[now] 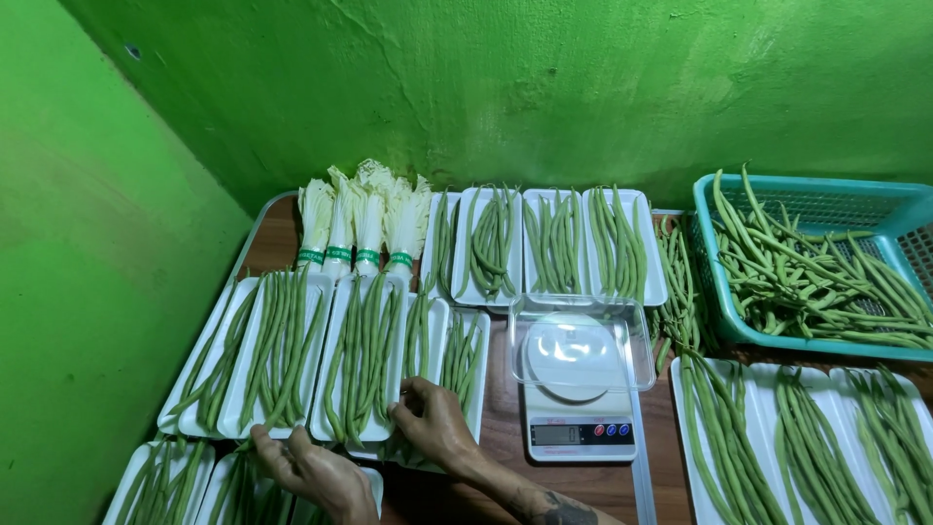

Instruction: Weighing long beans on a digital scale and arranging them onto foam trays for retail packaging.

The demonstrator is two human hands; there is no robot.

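Low in the frame, our right hand [434, 420] curls half-closed, fingertips on a white tray [362, 362] of green beans; our left hand [313, 473] rests loosely open, holding nothing, beside it.

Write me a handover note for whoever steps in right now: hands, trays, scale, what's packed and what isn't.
Left hand: resting on the near edge of a white foam tray of green beans, nothing gripped.
Right hand: fingertips on the lower edge of the neighbouring bean-filled white tray.
Digital kitchen scale: carries an empty clear plastic tub.
Done: many white trays already filled, along the back and on both sides.
Left: loose green beans in the teal plastic basket.
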